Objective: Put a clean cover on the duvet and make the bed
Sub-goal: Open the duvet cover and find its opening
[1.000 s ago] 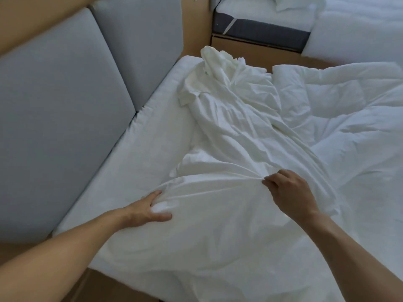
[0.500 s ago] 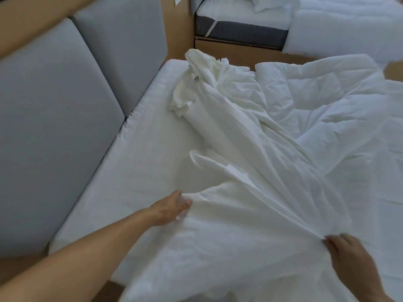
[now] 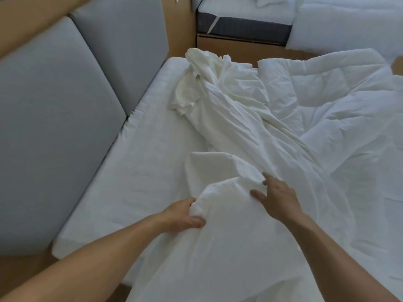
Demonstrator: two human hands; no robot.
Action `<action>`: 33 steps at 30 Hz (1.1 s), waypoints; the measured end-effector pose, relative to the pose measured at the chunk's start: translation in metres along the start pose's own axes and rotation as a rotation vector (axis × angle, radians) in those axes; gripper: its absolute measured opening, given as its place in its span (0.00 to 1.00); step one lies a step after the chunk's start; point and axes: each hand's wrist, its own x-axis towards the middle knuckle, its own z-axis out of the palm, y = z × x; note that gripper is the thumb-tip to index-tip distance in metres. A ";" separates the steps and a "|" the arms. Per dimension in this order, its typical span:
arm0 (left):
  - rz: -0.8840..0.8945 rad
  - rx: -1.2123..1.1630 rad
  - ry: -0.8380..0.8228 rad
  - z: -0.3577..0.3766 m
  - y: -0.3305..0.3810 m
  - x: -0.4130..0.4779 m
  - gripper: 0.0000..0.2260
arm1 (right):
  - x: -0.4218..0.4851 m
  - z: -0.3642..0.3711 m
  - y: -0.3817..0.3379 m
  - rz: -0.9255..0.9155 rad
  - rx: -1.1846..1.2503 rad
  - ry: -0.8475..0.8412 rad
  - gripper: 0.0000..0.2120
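Grey headboard panels (image 3: pixel 54 127) are flanking the mattress (image 3: pixel 141 171); the duvet (image 3: pixel 327 101) is lying bunched at right. The cover (image 3: pixel 229 118) is trailing across the mattress, the left hand (image 3: pixel 183 216) gripping its near fold, the right hand (image 3: pixel 277 197) resting spread on it.

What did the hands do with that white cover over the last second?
The right hand pulled a pinch of the duvet cover to the person's right, then let go and came back left, now resting on the fabric. The left hand kept gripping the near edge, now bunched. The duvet and grey headboard stayed put.
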 end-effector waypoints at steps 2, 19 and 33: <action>0.009 0.005 -0.041 -0.001 -0.002 -0.002 0.30 | 0.009 -0.003 -0.002 0.022 -0.001 -0.020 0.13; 0.084 -0.022 -0.190 0.018 0.043 0.001 0.29 | -0.044 0.034 0.072 0.221 -0.234 -0.055 0.09; 0.052 0.157 -0.120 -0.008 0.010 -0.039 0.19 | 0.004 -0.001 -0.023 0.105 0.274 -0.027 0.17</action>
